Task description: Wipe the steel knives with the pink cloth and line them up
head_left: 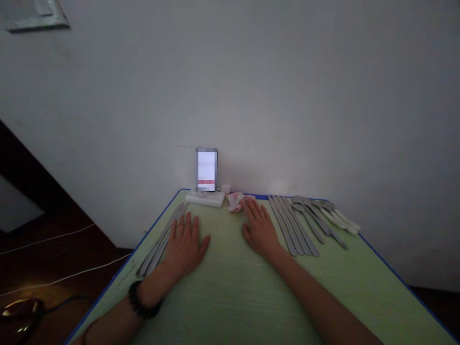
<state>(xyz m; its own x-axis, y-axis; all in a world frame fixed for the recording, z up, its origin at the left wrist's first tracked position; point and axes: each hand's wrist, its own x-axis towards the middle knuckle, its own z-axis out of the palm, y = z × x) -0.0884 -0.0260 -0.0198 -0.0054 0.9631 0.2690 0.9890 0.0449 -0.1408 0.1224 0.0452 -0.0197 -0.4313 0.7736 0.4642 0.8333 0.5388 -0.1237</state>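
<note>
Pink-and-white cloth is lying crumpled near the far edge of the green table. Right hand is resting palm-down, released, fingertips at the cloth; contact unclear. Left hand is resting likewise, fingers spread, beside flat metal utensils. Four metal strips are lying right of the right hand.

Crumpled pink-white cloth, far end of table; long grey utensils lying left.
</note>
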